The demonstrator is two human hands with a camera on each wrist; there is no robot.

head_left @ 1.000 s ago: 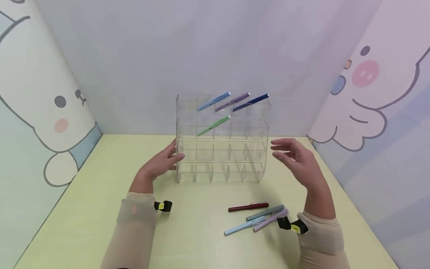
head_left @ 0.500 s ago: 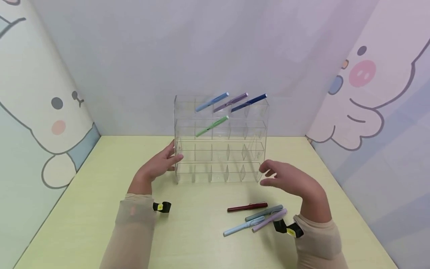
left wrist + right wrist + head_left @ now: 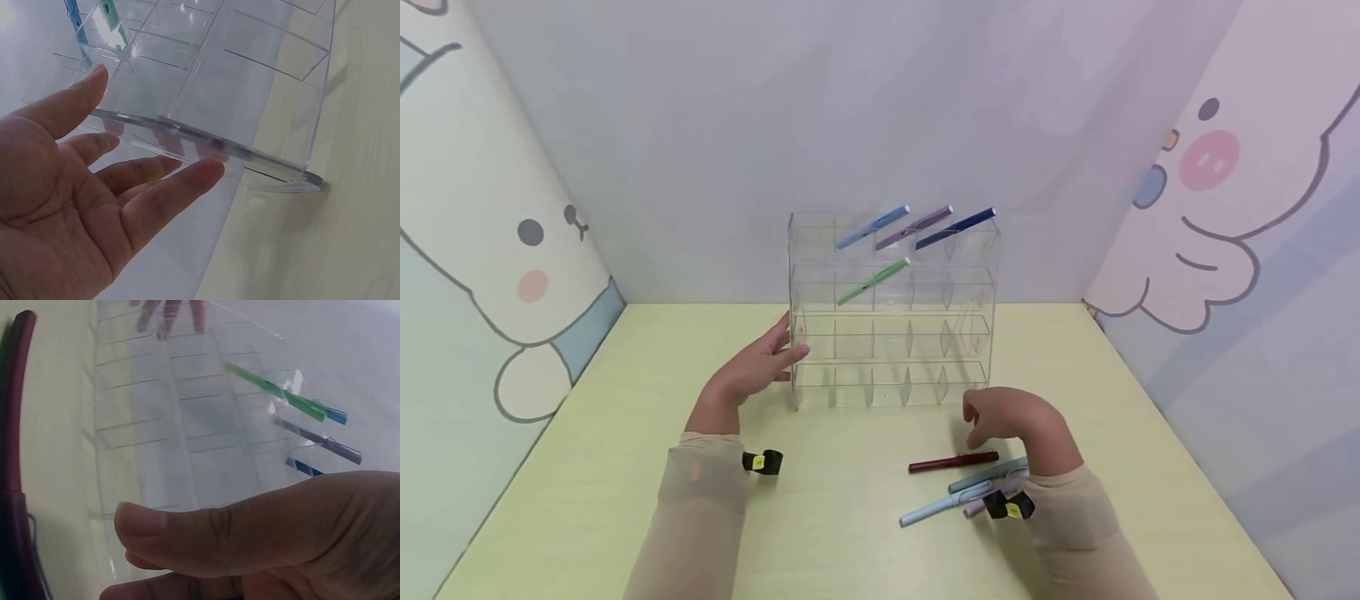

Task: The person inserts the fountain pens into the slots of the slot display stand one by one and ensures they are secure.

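A clear acrylic rack (image 3: 891, 346) with rows of small compartments stands upright on the table. My left hand (image 3: 756, 367) is at its left side, thumb by the front edge; in the left wrist view the loosely extended fingers (image 3: 181, 187) lie along the outer side panel. My right hand (image 3: 1018, 417) hovers in front of the rack's lower right corner, fingers loosely bent, holding nothing. Just below its fingertips lies a dark red pen (image 3: 953, 462), also at the left edge of the right wrist view. A grey-green pen (image 3: 977, 481), a light blue pen (image 3: 936, 508) and a lilac pen (image 3: 976, 507) lie nearer me.
Blue (image 3: 872, 227), purple (image 3: 913, 228) and navy (image 3: 957, 228) pens lean in the rack's top row. One green pen (image 3: 874, 282) leans in the row below. Behind the pale yellow table (image 3: 820, 542) rises a light wall (image 3: 880, 108).
My right hand has come down and leftward from beside the rack to just above the dark red pen. The left hand, the rack and the pens keep their places.
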